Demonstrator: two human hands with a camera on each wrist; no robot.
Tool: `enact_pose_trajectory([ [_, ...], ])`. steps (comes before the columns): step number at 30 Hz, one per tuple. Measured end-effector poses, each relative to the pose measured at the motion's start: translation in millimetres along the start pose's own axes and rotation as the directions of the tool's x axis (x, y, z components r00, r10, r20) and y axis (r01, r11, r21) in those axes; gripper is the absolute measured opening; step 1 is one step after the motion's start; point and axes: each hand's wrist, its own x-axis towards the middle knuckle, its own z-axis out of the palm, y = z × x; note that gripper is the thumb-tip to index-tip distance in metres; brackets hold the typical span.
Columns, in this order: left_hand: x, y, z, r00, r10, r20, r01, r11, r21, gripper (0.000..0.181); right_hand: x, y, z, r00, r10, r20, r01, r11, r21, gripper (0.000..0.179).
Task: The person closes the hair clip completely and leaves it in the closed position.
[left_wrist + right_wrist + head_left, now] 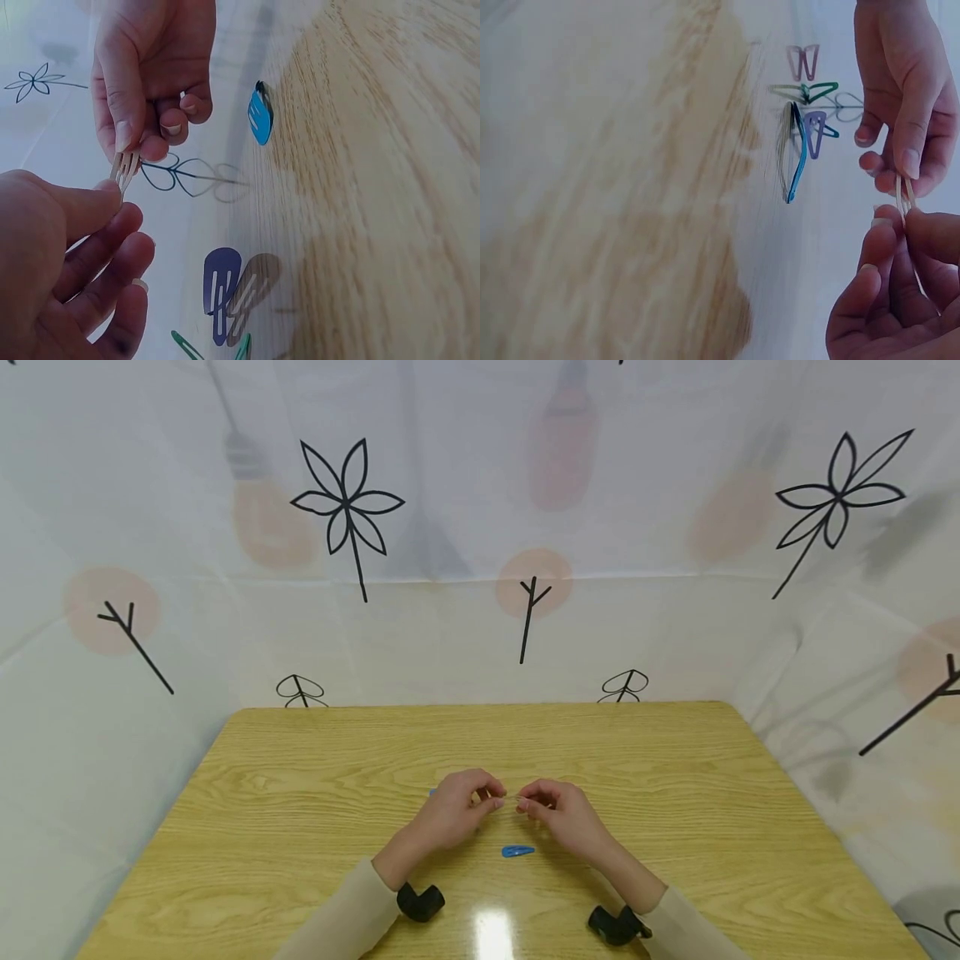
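Between my two hands is a small pale snap hair clip (pixel 125 171), held above the table. My left hand (pixel 452 808) pinches one end between thumb and forefinger. The other end is pinched by my right hand (pixel 566 817), its thumb and fingertips close to the left ones. Fingers cover both ends of the clip, and slots show in its middle. Below and between the hands, a blue hair clip (pixel 517 851) lies on the table.
Beyond the blue clip, the right wrist view shows a purple clip (pixel 815 133), a green clip (pixel 823 91) and a pink clip (pixel 811 63). The wooden table (pixel 315 752) meets a patterned white cloth (pixel 450 635) at its back edge.
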Motion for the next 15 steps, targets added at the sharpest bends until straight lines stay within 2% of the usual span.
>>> enact_pose_trajectory([
  [15, 0.8, -1.4, 2.5, 1.000, 0.006, 0.008, -0.006, 1.000, -0.010, 0.009, 0.4, -1.7, 0.9, 1.000, 0.007, -0.019, -0.008, 0.999, -0.041, 0.013],
])
